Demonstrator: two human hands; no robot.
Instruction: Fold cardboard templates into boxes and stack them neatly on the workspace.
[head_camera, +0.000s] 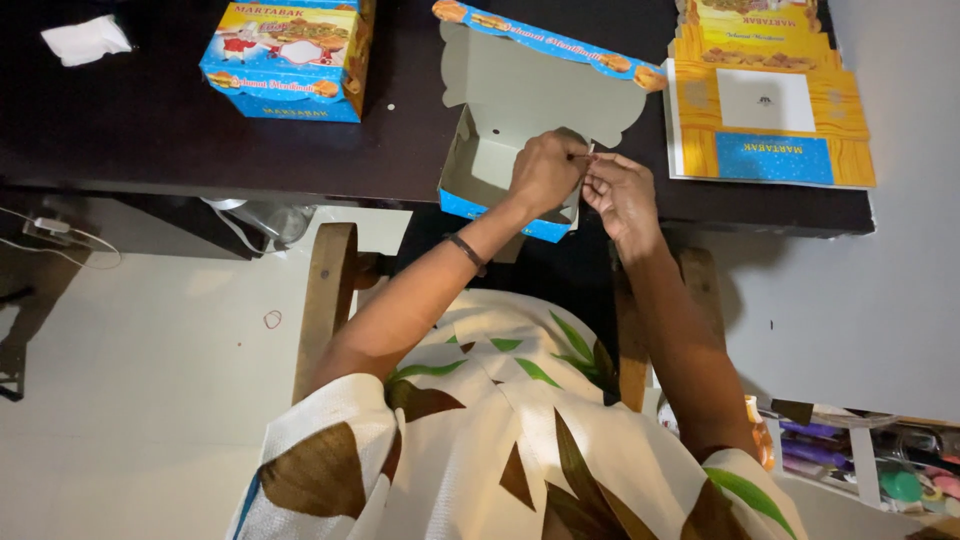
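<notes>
A finished blue-and-yellow box (290, 55) sits far left on the dark table (150, 120). At the table's near edge, your left hand (545, 172) and right hand (620, 192) pinch the right wall of the half-folded box (500, 150), blue outside, grey inside, lid up.

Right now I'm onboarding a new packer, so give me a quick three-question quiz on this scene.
1. True or false: both hands meet at the right front corner of the open box.
2. Which lies flat at the table's right end? A) a white cloth B) a stack of unfolded cartons C) scissors
3. What sits on the table at upper left, beside the finished closed box?

Key: 1 true: left hand and right hand pinch there. 2 B. 3 a crumpled white piece.
</notes>
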